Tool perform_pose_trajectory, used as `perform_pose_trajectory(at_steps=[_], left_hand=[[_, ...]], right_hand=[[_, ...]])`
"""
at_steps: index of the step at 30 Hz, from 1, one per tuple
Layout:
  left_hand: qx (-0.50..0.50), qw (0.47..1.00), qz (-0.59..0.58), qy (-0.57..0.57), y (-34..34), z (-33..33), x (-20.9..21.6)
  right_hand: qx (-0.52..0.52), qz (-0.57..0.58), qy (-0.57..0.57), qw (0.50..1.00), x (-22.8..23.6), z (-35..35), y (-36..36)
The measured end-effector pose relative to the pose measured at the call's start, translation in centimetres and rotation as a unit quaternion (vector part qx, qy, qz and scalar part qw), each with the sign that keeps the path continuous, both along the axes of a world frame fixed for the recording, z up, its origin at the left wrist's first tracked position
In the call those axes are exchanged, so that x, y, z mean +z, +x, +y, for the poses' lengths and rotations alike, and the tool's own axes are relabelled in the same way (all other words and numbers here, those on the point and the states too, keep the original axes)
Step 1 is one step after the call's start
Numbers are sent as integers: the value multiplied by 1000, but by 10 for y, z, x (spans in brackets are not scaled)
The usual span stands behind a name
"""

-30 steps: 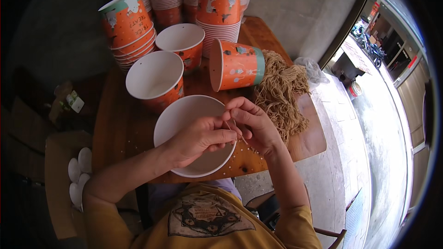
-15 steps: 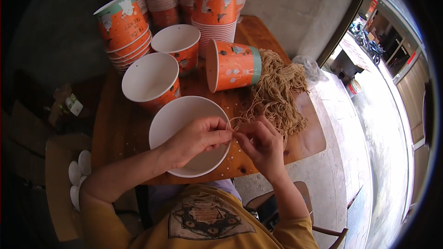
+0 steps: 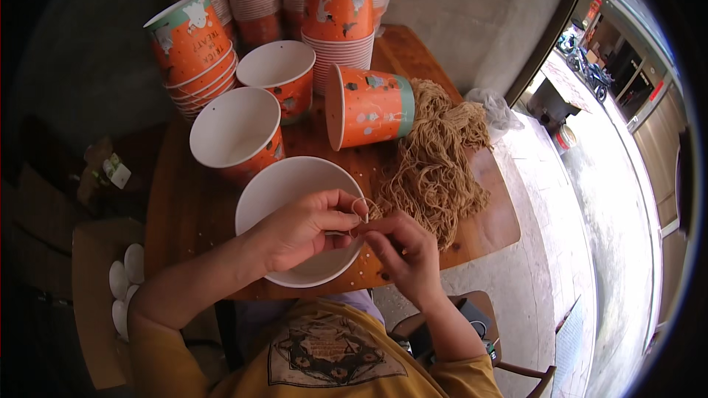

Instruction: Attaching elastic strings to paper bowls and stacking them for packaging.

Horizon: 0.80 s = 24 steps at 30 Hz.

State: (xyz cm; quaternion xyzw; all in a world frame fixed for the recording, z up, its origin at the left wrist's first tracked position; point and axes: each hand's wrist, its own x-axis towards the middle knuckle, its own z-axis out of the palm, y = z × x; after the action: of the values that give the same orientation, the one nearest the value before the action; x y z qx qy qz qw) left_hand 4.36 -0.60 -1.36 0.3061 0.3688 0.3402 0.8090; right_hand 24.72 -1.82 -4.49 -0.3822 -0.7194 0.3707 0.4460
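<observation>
A pale tan string (image 3: 366,215) makes a small loop at the fingertips of my left hand (image 3: 310,230); thumb and forefinger pinch it. My right hand (image 3: 404,254) meets the left one there, its fingers bent and pressed together around the string; its exact hold is partly hidden. Beneath both hands stands a paper bucket (image 3: 276,177) with a white inside, upright at the table's near edge. To the right of it lies a tangled heap of tan strings (image 3: 439,169).
An orange printed bucket (image 3: 369,107) lies on its side against the strings. Two upright buckets (image 3: 236,129) and stacked ones (image 3: 193,51) stand further back on the wooden table (image 3: 479,214). On the left, a cardboard box (image 3: 96,295) holds white round pieces. A chair (image 3: 479,309) is at lower right.
Both hands have shifted slightly left and down, and the right one has turned beneath the left fingertips. The string loop now stands up smaller above the left thumb.
</observation>
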Motion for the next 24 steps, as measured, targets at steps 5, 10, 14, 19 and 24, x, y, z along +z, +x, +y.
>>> perform_pose_trajectory(at_steps=[5,10,14,19,24], left_hand=[[0,998,17,54,2,0,0],[8,952,194,238,13,-5,-3],[35,871,290,395,19,-10,0],[29,844,312,435,19,-9,4],[22,842,310,441,18,-9,2]], right_hand=[[73,193,-220,953,-1,7,22],[78,172,-156,970,-1,17,22],[64,35,-84,994,10,20,18],[16,-51,-37,998,14,13,11],[23,-4,-10,1000,11,11,9]])
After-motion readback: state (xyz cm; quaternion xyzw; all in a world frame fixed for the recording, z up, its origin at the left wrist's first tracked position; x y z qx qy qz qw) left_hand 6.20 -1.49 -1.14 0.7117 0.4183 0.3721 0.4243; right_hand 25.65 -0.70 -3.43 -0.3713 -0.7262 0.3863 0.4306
